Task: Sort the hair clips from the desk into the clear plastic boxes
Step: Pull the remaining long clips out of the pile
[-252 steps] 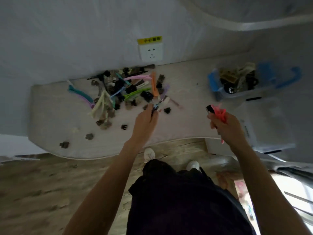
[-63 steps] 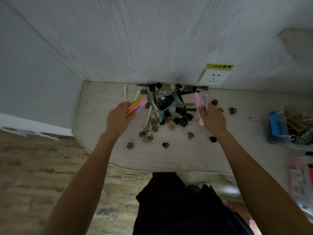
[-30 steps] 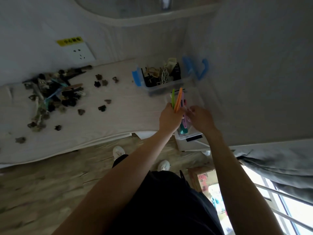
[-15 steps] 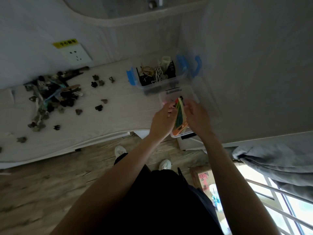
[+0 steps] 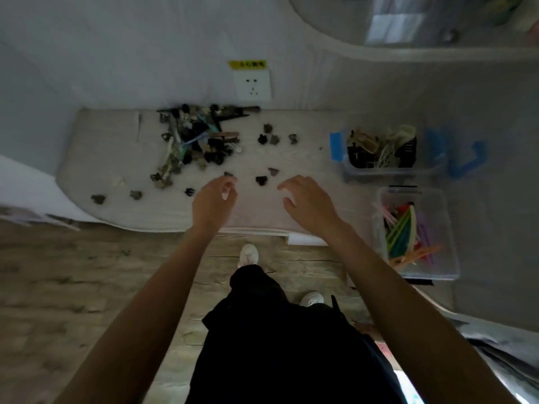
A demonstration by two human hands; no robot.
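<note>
Long clips [image 5: 407, 231] now boxed; left hand [image 5: 214, 204], right hand [image 5: 309, 204] empty (fingers spread); two boxes [image 5: 437, 170].

1. A pale wood-grain desk [image 5: 110, 141] spans the middle of the frame, set against the wall.
2. A tangled heap of dark and pastel hair clips [image 5: 194, 141] lies upper centre-left on the desk, below a white wall socket [image 5: 252, 85].
3. Small dark claw clips [image 5: 274, 139] are scattered right of and below the heap.
4. A clear plastic box with blue latches [image 5: 388, 167] stands centre-right.
5. A second clear plastic box holding long coloured clips [image 5: 417, 266] sits directly below it in the frame.
6. Two empty hands, left hand [image 5: 214, 203] and right hand [image 5: 310, 204], hover mid-frame over the desk's lower edge.
</note>
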